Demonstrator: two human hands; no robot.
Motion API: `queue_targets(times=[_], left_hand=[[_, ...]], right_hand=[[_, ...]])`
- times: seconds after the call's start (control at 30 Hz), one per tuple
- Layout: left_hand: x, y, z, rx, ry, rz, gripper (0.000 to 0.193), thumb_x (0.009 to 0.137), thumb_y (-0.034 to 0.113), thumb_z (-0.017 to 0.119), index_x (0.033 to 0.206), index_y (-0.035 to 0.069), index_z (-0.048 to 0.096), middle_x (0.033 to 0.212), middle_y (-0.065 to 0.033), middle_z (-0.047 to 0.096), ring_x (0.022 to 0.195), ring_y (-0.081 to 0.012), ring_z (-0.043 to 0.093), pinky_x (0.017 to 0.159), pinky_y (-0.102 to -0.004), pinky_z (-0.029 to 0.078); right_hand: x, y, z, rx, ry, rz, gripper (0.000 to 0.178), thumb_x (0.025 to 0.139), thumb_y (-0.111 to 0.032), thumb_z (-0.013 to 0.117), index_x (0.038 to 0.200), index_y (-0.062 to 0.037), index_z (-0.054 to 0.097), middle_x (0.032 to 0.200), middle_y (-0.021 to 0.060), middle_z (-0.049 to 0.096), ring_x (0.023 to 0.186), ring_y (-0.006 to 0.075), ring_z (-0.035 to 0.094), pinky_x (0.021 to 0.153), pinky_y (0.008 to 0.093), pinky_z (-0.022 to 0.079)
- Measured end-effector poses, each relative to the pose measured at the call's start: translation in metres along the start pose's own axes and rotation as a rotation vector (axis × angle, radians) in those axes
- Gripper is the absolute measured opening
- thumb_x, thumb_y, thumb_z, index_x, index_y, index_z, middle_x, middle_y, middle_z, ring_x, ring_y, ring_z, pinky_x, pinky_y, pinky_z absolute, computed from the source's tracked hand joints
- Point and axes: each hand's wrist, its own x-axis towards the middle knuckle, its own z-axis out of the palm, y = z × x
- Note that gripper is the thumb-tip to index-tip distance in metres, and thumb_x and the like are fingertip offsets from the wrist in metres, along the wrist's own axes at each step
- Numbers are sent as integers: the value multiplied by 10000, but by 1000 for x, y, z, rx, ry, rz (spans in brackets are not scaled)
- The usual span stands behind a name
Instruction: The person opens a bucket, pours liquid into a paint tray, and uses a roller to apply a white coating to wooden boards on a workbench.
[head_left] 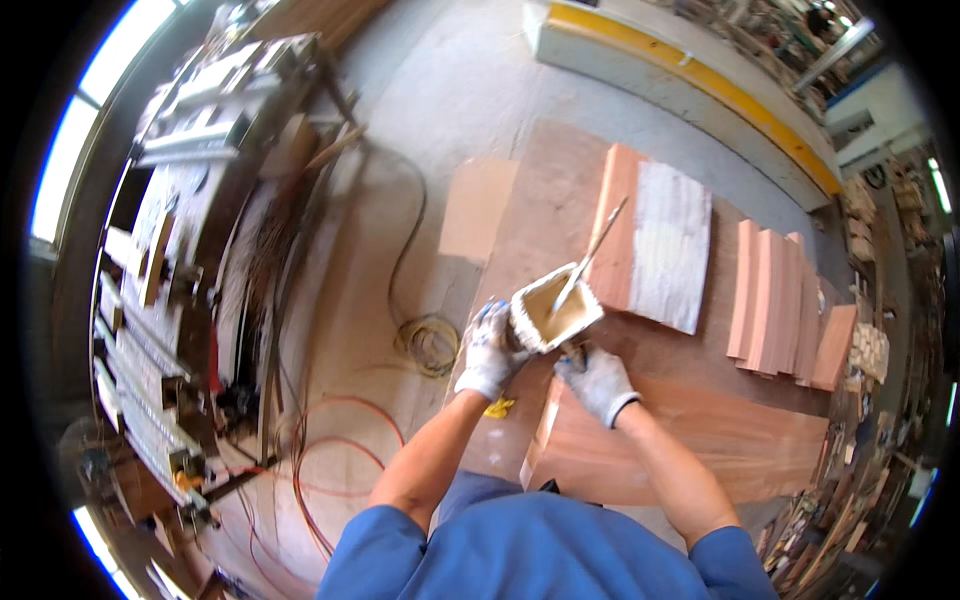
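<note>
A squarish container (592,313) with a whitish crusted rim holds tan, paste-like matter. From it a thin pale stick (604,232) leans up toward the far right. Gripping the container's left side is my left hand (490,352), in a whitish work glove. My right hand (600,386), gloved too, is closed by the container's near right corner. Something small and dark shows at its fingertips, too unclear to name. Just beyond the container lie reddish wood pieces (617,240), next to a panel with a greyish-white face (670,245). A wide reddish board (690,440) lies below my right hand.
Several reddish wood strips (768,300) stand side by side on the brown work surface (560,180) at right. A rack of metal clamps (150,350) occupies the left. An orange hose (300,450) and a coiled cable (428,345) lie on the floor. A yellow-edged bench (690,65) crosses the back.
</note>
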Motion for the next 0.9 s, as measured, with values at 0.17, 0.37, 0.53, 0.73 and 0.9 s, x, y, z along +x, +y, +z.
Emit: queue_targets(times=[0.17,0.37,0.53,0.73,0.9], left_hand=[[2,8,-2,-56,0,-78,819,632,318,959,1329,89,593,1332,-179,629,1310,-402,546,1134,-523,419],[5,13,-10,32,11,-11,800,680,287,943,1345,50,567,1284,-197,630,1228,-410,568,1062,-501,462],[7,16,-14,13,-47,-53,764,660,284,945,1301,63,594,1252,-177,638,1217,-404,573,1067,-512,449],[-1,10,-8,30,13,-28,778,642,291,950,1290,56,589,1199,-178,643,1154,-410,590,1015,-513,469],[-4,6,-1,56,11,-25,743,708,281,912,1324,39,573,1246,-200,631,1174,-416,590,996,-506,495]], right_hand=[[4,3,6,-148,45,-20,459,958,-476,666,1065,-36,591,940,287,723,935,487,701,829,572,554],[-2,0,-24,-7,58,-46,505,974,-547,628,1038,-48,671,968,261,731,978,442,710,863,527,558],[38,45,-47,-350,342,-55,315,900,-288,755,1134,-92,676,1240,171,684,1149,356,655,945,456,531],[143,61,-11,-874,234,-427,398,1026,-249,504,1397,-216,644,1563,139,500,1392,333,484,1141,500,360],[169,32,-23,-905,162,-452,363,1035,-266,495,1344,-214,679,1533,193,516,1381,371,496,1119,483,390]])
